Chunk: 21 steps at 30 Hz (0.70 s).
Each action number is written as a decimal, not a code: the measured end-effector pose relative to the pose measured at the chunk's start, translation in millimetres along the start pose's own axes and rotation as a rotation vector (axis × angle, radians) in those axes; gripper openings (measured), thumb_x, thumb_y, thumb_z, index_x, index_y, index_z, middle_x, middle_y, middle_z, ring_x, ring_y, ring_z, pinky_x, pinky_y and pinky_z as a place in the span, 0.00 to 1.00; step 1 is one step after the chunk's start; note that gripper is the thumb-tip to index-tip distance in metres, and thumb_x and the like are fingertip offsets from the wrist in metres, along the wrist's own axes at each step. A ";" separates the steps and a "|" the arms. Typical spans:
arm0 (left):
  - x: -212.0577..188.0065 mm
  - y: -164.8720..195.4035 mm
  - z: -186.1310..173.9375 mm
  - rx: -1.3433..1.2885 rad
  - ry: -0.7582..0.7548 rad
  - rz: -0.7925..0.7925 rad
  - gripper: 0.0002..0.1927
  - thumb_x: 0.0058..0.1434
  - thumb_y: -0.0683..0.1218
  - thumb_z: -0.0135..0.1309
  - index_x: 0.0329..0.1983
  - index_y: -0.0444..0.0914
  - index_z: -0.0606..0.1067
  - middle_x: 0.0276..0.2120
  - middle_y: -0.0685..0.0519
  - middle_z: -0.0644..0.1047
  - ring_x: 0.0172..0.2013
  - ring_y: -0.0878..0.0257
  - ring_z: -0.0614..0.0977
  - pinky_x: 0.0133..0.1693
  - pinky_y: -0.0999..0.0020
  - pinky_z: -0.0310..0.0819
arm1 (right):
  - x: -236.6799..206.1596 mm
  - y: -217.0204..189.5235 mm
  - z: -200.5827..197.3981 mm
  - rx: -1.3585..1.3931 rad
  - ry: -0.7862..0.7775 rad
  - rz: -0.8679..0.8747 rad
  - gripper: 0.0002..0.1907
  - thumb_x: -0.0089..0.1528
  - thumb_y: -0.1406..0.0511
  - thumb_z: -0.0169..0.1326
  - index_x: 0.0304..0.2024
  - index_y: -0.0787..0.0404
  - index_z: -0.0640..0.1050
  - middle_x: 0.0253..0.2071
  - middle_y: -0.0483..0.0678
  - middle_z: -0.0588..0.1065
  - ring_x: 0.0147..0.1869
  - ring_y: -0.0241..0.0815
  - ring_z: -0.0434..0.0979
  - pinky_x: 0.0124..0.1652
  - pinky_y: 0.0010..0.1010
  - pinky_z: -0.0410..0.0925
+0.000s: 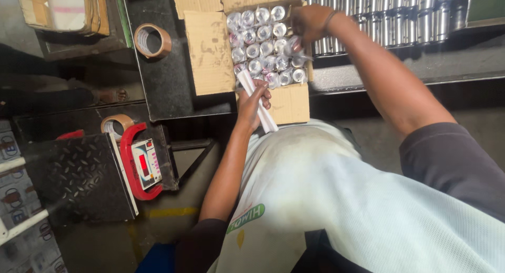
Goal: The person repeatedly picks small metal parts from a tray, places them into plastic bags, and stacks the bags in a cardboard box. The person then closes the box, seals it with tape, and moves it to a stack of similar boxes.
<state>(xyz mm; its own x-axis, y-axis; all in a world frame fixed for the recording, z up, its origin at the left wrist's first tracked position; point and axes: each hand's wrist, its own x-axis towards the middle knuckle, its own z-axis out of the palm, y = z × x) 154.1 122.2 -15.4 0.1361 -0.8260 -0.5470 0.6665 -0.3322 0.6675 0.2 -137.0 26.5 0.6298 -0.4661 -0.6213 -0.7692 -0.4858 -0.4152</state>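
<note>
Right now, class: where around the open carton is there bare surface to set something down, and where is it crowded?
Free: the dark tabletop between the tape roll and the carton's left flap. Crowded: the cardboard carton is nearly full of wrapped cylinders, with the right hand and left hand at it.

My left hand (253,102) grips a bundle of white tubes (258,102), slanting from the box edge down toward five o'clock. My right hand (310,21) is over the open cardboard box (210,52), fingers closed on one plastic-wrapped metal cylinder (295,45) at the three o'clock side of the packed wrapped cylinders (260,38) standing on end in rows. At one o'clock of the box, bare metal cylinders (400,12) lie racked on a shelf. At nine o'clock sits a roll of brown tape (152,40); at seven o'clock, a weighing scale (79,178) with a red-framed display (143,165).
</note>
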 end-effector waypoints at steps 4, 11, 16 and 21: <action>-9.2 12.3 -3.8 -0.025 -0.200 -0.075 0.16 0.65 0.43 0.54 0.53 0.31 0.72 0.38 0.42 0.80 0.34 0.59 0.82 0.38 0.64 0.80 | 13.0 26.8 13.7 -0.245 0.221 0.015 0.20 0.55 0.65 0.67 0.50 0.54 0.80 0.42 0.51 0.82 0.47 0.52 0.82 0.44 0.44 0.74; 15.5 2.2 6.5 -0.103 -0.048 0.161 0.18 0.64 0.37 0.55 0.56 0.24 0.71 0.52 0.33 0.78 0.52 0.47 0.84 0.54 0.52 0.81 | -81.9 -48.3 46.2 0.348 0.570 -0.278 0.11 0.64 0.62 0.59 0.46 0.59 0.79 0.37 0.51 0.80 0.37 0.46 0.82 0.37 0.39 0.73; 36.1 -23.6 27.0 -0.382 -0.065 0.020 0.18 0.70 0.42 0.50 0.61 0.30 0.70 0.54 0.39 0.77 0.49 0.58 0.84 0.49 0.64 0.80 | -109.6 -60.3 93.6 0.473 0.851 -0.187 0.12 0.68 0.61 0.57 0.43 0.65 0.80 0.34 0.56 0.78 0.32 0.46 0.77 0.33 0.36 0.69; 49.4 -1.4 45.3 0.122 -0.103 0.040 0.16 0.75 0.42 0.62 0.48 0.26 0.68 0.30 0.51 0.73 0.23 0.64 0.71 0.23 0.65 0.62 | -114.4 26.8 88.0 0.630 0.498 -0.109 0.10 0.66 0.60 0.62 0.40 0.60 0.81 0.38 0.53 0.77 0.38 0.38 0.71 0.37 0.31 0.64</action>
<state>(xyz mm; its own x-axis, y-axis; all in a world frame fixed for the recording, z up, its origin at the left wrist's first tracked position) 126.7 61.2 -20.4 0.0805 -0.8800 -0.4680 0.5670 -0.3458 0.7477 -102.0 -31.6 28.0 0.5652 -0.7866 -0.2488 -0.5236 -0.1089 -0.8450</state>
